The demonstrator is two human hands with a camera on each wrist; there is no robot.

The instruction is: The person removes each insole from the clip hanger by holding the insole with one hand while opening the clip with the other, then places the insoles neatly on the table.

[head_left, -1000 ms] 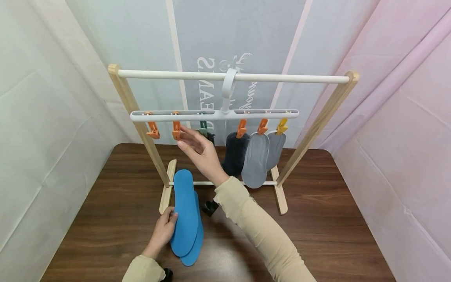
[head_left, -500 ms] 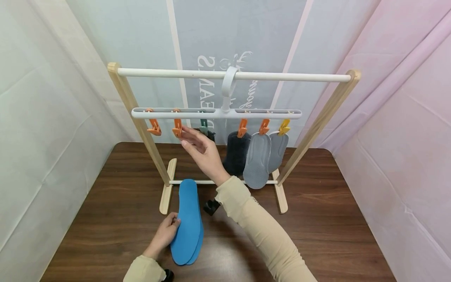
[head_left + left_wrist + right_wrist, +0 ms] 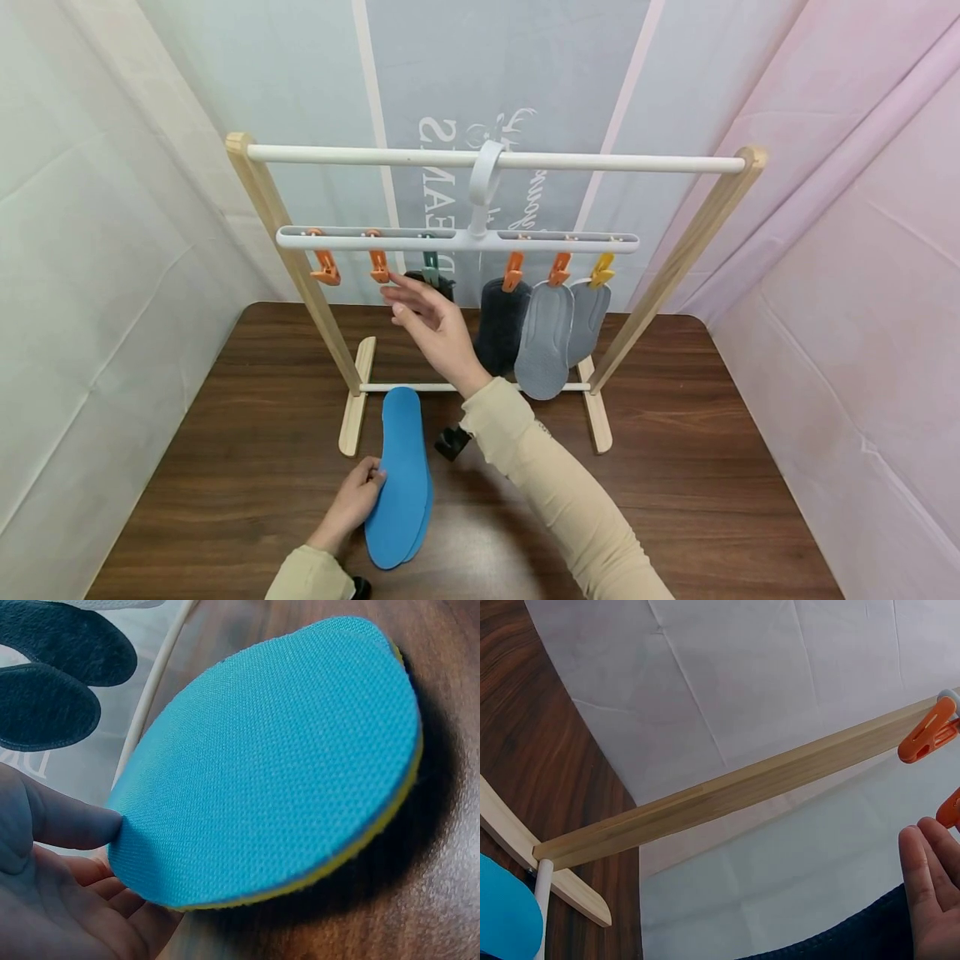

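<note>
My left hand [image 3: 352, 504] grips a pair of blue insoles [image 3: 401, 487] by their left edge, low over the table. The two overlap, the rear one mostly hidden. In the left wrist view, the thumb lies on top of the textured blue insole [image 3: 262, 772], fingers underneath; its rim shows yellow. My right hand [image 3: 442, 337] is raised below the hanger, fingers loosely extended, fingertips right at the lower end of the second orange clip [image 3: 378, 260]. The right wrist view shows the fingers [image 3: 919, 862] beside that clip [image 3: 951, 810], holding nothing.
A white hanger [image 3: 465, 242] hooks onto the rail of a wooden rack [image 3: 277, 200]. On its right, clips hold a black insole [image 3: 501, 329] and two grey insoles [image 3: 543, 342]; a green clip [image 3: 430, 262] holds another black piece. An orange clip [image 3: 324, 262] hangs at far left.
My left hand and the blue insoles have come down slightly, and the pair overlaps more closely. My right fingers have slipped lower and away from the second orange clip, which has tilted.
</note>
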